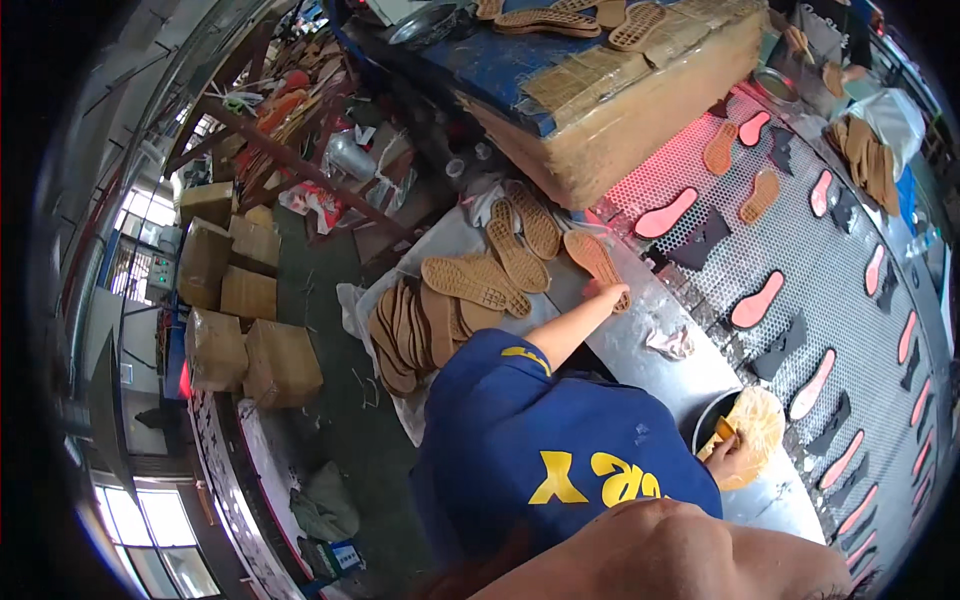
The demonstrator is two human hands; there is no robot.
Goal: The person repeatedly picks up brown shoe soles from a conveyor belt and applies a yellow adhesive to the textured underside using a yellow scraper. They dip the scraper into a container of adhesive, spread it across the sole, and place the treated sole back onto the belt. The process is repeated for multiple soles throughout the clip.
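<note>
Head view: left hand [606, 293] is laid on a tan shoe sole [594, 258] at the edge of the metal counter [640, 345], fingers pressed on it; full grasp can't be told. Right hand [733, 452] is closed w/ fingers grasping a tan sole [762, 425] over a dark pot [706, 412]. Sole pile [430, 325] lies left of the blue shirt [540, 450]. Pink soles [757, 302] sit on the mesh belt [840, 250] nearby.

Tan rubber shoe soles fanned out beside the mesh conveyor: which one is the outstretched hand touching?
The rightmost tan ridged rubber sole, nearest the mesh conveyor; the left hand rests fingertips on its lower end. The others lie untouched.
</note>
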